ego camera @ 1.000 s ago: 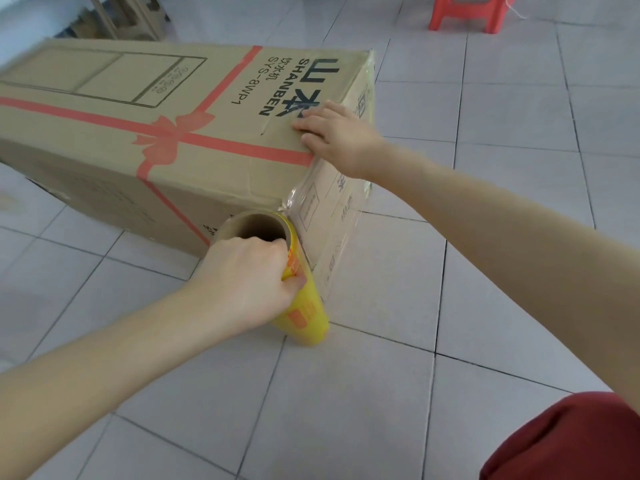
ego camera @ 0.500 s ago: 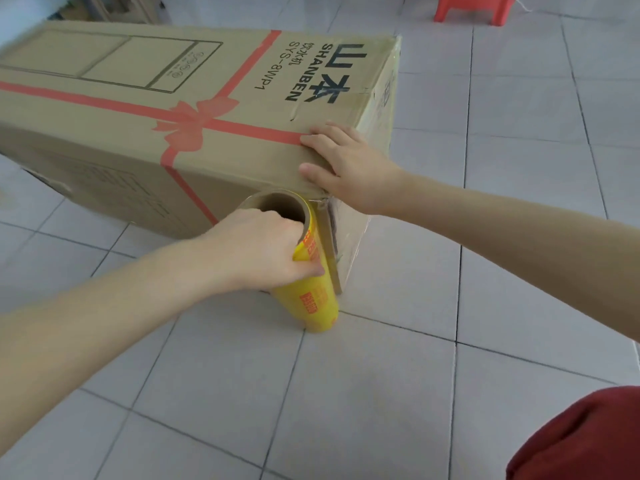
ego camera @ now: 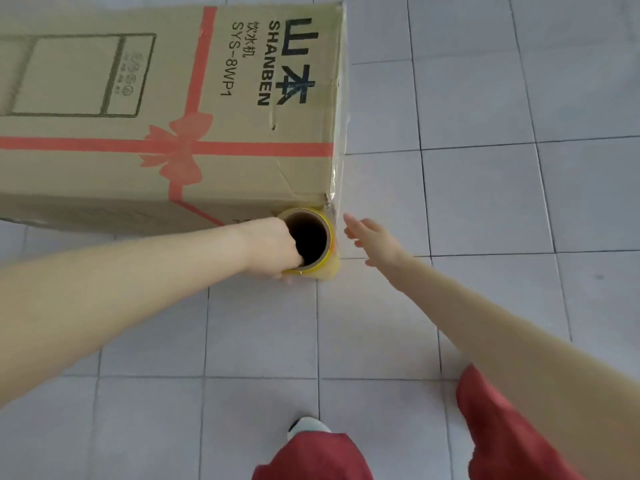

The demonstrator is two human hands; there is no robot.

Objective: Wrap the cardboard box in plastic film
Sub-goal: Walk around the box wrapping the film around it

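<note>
A long cardboard box (ego camera: 173, 109) printed with a red ribbon and black lettering lies on the tiled floor. Clear plastic film (ego camera: 341, 140) covers its right end face and runs down to a yellow film roll (ego camera: 323, 261) standing upright at the box's near right corner. My left hand (ego camera: 270, 247) grips the roll's top rim, fingers hooked into the cardboard core. My right hand (ego camera: 374, 240) hovers just right of the roll with fingers stretched out, holding nothing, close to the film's lower edge.
Pale grey floor tiles (ego camera: 485, 202) stretch to the right of and in front of the box. My red trouser legs (ego camera: 311, 455) and a white shoe tip (ego camera: 306, 426) show at the bottom edge.
My right hand has left the box's top edge and dropped down beside the roll, fingers extended. The view has swung to look straight down. The left hand keeps its hold on the roll.
</note>
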